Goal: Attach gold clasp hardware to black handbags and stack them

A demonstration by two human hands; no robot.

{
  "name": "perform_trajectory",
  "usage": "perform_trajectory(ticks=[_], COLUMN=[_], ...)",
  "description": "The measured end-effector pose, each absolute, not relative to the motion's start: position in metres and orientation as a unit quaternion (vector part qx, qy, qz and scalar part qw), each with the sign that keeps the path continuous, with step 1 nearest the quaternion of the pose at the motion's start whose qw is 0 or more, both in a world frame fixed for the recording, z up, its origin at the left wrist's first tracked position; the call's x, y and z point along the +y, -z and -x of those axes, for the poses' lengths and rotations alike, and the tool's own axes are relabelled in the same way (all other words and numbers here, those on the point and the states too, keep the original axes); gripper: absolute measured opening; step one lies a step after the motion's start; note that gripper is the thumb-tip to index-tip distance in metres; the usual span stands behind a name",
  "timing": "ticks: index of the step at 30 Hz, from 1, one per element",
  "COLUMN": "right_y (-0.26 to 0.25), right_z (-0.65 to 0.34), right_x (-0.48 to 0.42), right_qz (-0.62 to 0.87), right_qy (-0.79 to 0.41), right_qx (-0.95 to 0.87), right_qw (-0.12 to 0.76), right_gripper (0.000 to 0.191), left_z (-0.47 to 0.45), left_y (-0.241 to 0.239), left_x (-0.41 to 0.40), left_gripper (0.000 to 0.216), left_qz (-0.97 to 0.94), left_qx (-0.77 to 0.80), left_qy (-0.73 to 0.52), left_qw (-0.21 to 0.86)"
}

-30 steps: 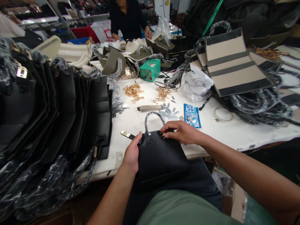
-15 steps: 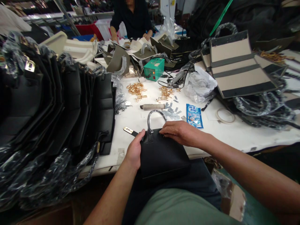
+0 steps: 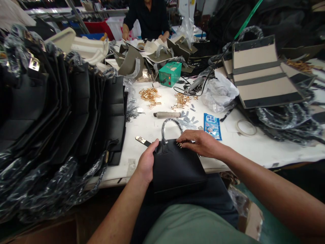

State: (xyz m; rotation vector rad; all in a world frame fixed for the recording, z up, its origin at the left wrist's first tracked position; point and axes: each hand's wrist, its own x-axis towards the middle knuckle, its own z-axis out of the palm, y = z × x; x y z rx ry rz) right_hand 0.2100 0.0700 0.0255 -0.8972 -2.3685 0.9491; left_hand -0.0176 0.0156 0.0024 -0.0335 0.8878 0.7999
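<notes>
A black handbag [image 3: 177,173] rests on the person's lap at the front edge of the desk [image 3: 238,149]. The left hand [image 3: 146,163] is clamped on the bag's left side, near a strap [image 3: 143,140] with a gold plate. The right hand [image 3: 200,144] pinches small gold pieces [image 3: 179,144] at the bag's top edge, right of the plastic-wrapped handle [image 3: 164,129]; the fingers hide whether they sit in the bag. Farther from the front edge lie a rod [image 3: 167,115], grey metal plates [image 3: 186,119] and two heaps of gold fittings [image 3: 149,94]. Black bags [image 3: 81,112] crowd the desk's left end.
</notes>
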Motion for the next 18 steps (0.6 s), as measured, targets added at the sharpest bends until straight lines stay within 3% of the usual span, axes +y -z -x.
perform_trajectory(ticks=[10,18], right_y=[-0.036,-0.031], right_z=[-0.199,-0.203], right_x=[0.064,0.067], right_qz=[0.265,0.278], right_qy=[-0.257,-0.294], right_qx=[-0.920,-0.901], right_qw=[0.132,0.159], right_gripper=[0.025,0.028], left_z=[0.015,0.016], left_y=[-0.004,-0.004], left_x=[0.015,0.015], left_gripper=[0.046,0.046], left_qz=[0.023,0.020], left_qx=[0.402,0.408], left_qy=[-0.374,-0.378], left_qw=[0.835,0.831])
